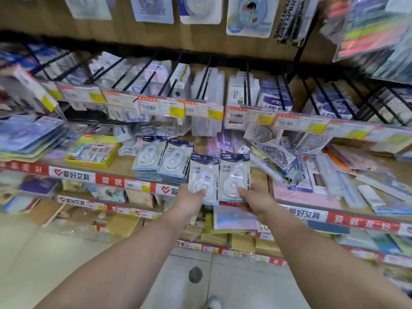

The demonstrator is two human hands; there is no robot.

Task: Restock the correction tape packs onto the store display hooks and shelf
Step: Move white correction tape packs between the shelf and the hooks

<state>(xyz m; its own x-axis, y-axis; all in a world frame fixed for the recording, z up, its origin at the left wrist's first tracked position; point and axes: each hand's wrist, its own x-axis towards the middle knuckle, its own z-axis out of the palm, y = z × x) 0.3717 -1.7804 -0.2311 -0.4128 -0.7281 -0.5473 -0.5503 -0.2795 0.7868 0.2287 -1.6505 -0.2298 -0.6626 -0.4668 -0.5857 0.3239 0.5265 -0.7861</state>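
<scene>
My left hand grips the bottom of a correction tape pack, white with a dark blue header. Beside it, my right hand holds a matching second pack by its lower edge. Both packs stand upright, side by side, in front of the shelf edge. Two stacks of the same packs lie on the wooden shelf just left of and behind my hands. Black display hooks with hanging packs run along the row above.
Price tags line the hook rail. Packaged rulers lie jumbled on the shelf to the right, and a yellow box of small items sits at left. Lower shelves hold paper goods. The tiled floor lies below.
</scene>
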